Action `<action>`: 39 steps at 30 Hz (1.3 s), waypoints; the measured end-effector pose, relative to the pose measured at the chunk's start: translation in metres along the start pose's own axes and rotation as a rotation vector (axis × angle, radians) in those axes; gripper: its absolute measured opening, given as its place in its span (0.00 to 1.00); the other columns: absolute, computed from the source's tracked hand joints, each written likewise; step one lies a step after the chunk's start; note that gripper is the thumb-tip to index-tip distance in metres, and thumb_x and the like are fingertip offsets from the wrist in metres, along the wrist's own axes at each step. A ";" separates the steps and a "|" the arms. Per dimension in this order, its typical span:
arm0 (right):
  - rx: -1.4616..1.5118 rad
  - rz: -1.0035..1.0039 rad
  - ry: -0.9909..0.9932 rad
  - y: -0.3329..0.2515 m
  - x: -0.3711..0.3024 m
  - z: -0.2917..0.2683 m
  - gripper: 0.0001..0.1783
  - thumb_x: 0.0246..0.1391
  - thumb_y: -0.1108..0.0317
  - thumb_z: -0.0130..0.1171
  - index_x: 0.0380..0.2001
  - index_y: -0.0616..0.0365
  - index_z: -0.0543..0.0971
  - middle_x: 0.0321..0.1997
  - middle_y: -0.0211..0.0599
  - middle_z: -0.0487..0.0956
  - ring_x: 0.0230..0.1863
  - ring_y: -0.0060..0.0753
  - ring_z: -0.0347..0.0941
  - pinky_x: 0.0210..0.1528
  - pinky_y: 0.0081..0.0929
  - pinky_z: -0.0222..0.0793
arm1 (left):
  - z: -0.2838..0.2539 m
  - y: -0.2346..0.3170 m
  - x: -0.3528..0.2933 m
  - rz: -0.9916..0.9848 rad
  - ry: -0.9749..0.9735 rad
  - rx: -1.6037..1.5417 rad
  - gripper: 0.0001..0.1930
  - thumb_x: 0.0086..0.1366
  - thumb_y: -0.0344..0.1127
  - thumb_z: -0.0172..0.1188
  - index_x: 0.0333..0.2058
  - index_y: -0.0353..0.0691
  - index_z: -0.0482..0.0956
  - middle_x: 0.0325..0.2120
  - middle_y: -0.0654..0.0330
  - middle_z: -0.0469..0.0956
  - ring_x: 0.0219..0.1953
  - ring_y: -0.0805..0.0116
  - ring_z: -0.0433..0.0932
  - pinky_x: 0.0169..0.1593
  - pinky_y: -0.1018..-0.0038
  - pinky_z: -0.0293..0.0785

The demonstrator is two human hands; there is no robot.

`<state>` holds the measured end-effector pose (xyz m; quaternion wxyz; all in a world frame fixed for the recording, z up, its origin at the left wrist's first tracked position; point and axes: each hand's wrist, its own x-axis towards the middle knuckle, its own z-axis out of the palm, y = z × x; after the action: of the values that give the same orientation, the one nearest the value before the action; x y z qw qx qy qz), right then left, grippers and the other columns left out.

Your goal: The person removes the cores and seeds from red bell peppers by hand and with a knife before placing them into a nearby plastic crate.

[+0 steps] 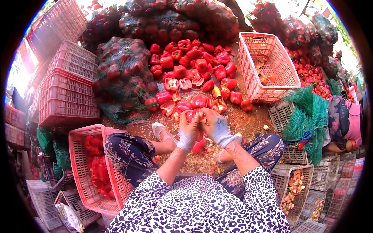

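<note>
My left hand [189,133] and my right hand [216,126], both in pale gloves with bare fingers, close together round a red bell pepper [196,115]. Between them the pepper looks split, with pale inside showing; the fingers hide part of it. Just beyond lie halved red peppers [185,84] and whole red peppers [180,71] in a loose heap on the ground. A knife with a yellow handle [216,92] lies among them, its dark blade pointing away from me. A red pepper piece [199,146] is below my hands, between my feet.
At my left knee stands a pink crate [73,155] holding red pepper pieces [97,167]. Another pink crate [248,73] at the right holds a few scraps. Green mesh sacks of peppers [124,77] rise behind. A crate of pepper cores [294,192] sits right; a person [342,120] bends beyond.
</note>
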<state>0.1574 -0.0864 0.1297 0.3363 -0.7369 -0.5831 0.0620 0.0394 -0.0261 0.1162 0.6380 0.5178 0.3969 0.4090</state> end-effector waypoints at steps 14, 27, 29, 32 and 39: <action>0.824 0.348 0.017 -0.008 0.004 -0.013 0.13 0.50 0.72 0.65 0.40 0.57 0.76 0.33 0.37 0.82 0.30 0.33 0.79 0.33 0.26 0.74 | -0.022 -0.006 0.015 -0.292 -0.166 -0.736 0.14 0.71 0.33 0.50 0.53 0.41 0.65 0.43 0.57 0.75 0.42 0.66 0.79 0.44 0.69 0.80; 0.073 0.062 -0.287 0.010 -0.005 -0.003 0.37 0.45 0.52 0.66 0.59 0.47 0.67 0.47 0.42 0.76 0.52 0.49 0.74 0.52 0.43 0.71 | -0.025 -0.010 0.002 -0.125 -0.295 -0.131 0.17 0.67 0.39 0.58 0.49 0.38 0.67 0.39 0.63 0.73 0.40 0.77 0.71 0.43 0.78 0.70; 0.093 0.061 -0.360 0.010 0.004 -0.010 0.32 0.47 0.50 0.64 0.54 0.48 0.70 0.47 0.43 0.77 0.51 0.49 0.74 0.50 0.43 0.71 | -0.025 -0.012 0.003 -0.165 -0.314 -0.126 0.17 0.67 0.39 0.58 0.49 0.38 0.67 0.39 0.63 0.73 0.40 0.77 0.71 0.43 0.78 0.70; -0.097 0.103 -0.511 0.001 0.011 -0.022 0.28 0.47 0.49 0.64 0.49 0.50 0.72 0.45 0.43 0.78 0.50 0.49 0.75 0.49 0.43 0.72 | -0.018 -0.019 -0.003 -0.160 -0.256 -0.136 0.17 0.66 0.39 0.59 0.48 0.38 0.68 0.39 0.62 0.74 0.39 0.75 0.71 0.44 0.77 0.70; -0.017 0.123 -0.096 -0.002 -0.006 0.010 0.24 0.47 0.57 0.63 0.48 0.50 0.73 0.44 0.42 0.79 0.44 0.51 0.77 0.42 0.43 0.73 | -0.004 -0.024 0.005 -0.167 -0.017 -0.187 0.16 0.66 0.37 0.59 0.48 0.36 0.69 0.36 0.60 0.74 0.35 0.74 0.72 0.38 0.76 0.71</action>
<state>0.1495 -0.0870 0.1211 0.2974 -0.7702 -0.5528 0.1128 0.0399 -0.0232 0.0916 0.7185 0.4246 0.3934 0.3855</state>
